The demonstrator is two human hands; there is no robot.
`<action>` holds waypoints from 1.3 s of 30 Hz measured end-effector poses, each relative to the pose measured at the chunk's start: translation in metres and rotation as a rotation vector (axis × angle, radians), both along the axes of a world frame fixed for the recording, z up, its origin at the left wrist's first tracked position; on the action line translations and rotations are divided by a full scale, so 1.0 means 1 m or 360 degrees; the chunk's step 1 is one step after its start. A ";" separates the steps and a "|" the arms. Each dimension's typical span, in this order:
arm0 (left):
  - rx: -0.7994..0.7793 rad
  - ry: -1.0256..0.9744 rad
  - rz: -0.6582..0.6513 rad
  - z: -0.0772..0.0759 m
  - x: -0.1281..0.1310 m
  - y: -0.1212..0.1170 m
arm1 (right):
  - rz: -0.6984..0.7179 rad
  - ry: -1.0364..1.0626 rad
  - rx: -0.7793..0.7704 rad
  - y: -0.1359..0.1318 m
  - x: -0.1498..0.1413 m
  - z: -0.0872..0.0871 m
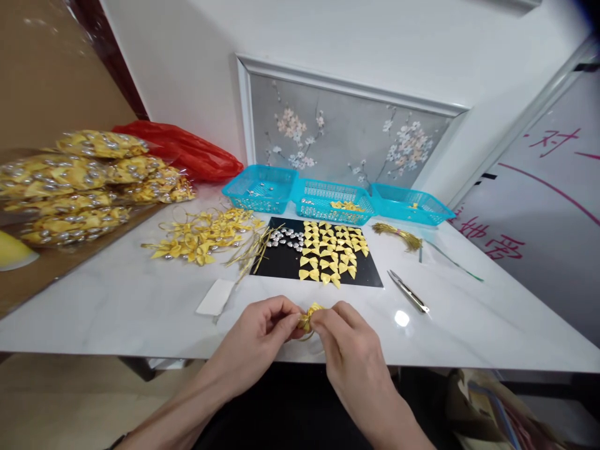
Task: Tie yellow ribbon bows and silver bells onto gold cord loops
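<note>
A yellow ribbon piece (315,308) sat between the fingertips of the left hand (265,331) and the right hand (352,340), just above the near edge of the white table (140,319). Both hands were close together, each pinching it from its own side. Counted out, there was one such piece in the fingers, three blue baskets (260,205) at the far side, one black mat (276,265), one white card (215,297) at left, and one pointed metal tool (407,292) at right; the yellow bows (309,274) on the mat lay too crowded to count surely. The held piece's yellow end pointed far and slightly right; its long axis seemed to slant from near left, though fingers hid most of it.
</note>
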State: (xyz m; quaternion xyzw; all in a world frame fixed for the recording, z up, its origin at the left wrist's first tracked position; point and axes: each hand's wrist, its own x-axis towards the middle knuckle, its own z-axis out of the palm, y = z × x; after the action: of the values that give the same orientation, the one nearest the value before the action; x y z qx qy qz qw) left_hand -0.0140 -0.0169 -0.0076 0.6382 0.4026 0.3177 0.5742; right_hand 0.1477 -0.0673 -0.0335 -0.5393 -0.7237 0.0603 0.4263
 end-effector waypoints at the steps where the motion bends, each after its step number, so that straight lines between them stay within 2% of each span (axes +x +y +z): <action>1: 0.0018 0.0012 -0.0004 0.000 0.000 0.000 | -0.0017 0.0002 0.0001 0.000 -0.001 0.000; 7: 0.0113 0.0086 0.0026 0.003 0.000 -0.004 | -0.0037 -0.0034 0.0031 -0.001 0.000 0.000; 17: 0.0047 0.0012 -0.0005 -0.002 0.003 0.003 | 0.0032 0.0120 0.0018 -0.001 0.004 0.002; 23: 0.0210 0.0146 0.0059 -0.005 0.005 0.000 | -0.0046 0.0157 0.0025 -0.003 -0.005 0.001; 32: 0.0444 0.0350 0.0205 -0.008 0.009 -0.003 | -0.0001 0.0000 0.0122 -0.004 -0.012 0.002; 37: 0.0401 0.0317 0.0176 -0.006 0.007 -0.004 | -0.0032 -0.0033 0.0217 -0.003 -0.011 0.001; 39: 0.0342 0.0284 0.0154 -0.004 0.006 -0.004 | -0.0064 0.0085 0.0287 -0.005 -0.010 0.005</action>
State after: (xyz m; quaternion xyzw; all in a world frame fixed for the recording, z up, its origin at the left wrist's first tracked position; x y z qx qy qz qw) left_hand -0.0079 -0.0206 -0.0114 0.7017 0.4460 0.3281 0.4485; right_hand 0.1379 -0.0723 -0.0286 -0.5113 -0.7037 0.0007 0.4933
